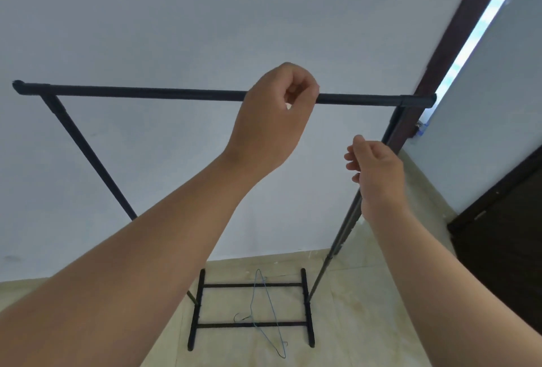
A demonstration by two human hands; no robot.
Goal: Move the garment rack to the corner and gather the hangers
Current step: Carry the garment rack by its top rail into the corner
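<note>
The black garment rack stands against the white wall, its top bar [146,92] running across the view at hand height. My left hand [272,120] is raised in front of that bar, fingers curled into a pinch, and nothing shows inside it. My right hand [377,176] hovers lower, beside the rack's right upright [346,231], with loosely bent fingers that hold nothing. A thin blue wire hanger [265,305] lies on the floor across the rack's base frame [252,324].
A dark brown door frame [457,44] rises at the right, just behind the rack's right end. A dark cabinet or door [504,249] stands at the lower right. Beige tiled floor [352,322] spreads around the rack's base.
</note>
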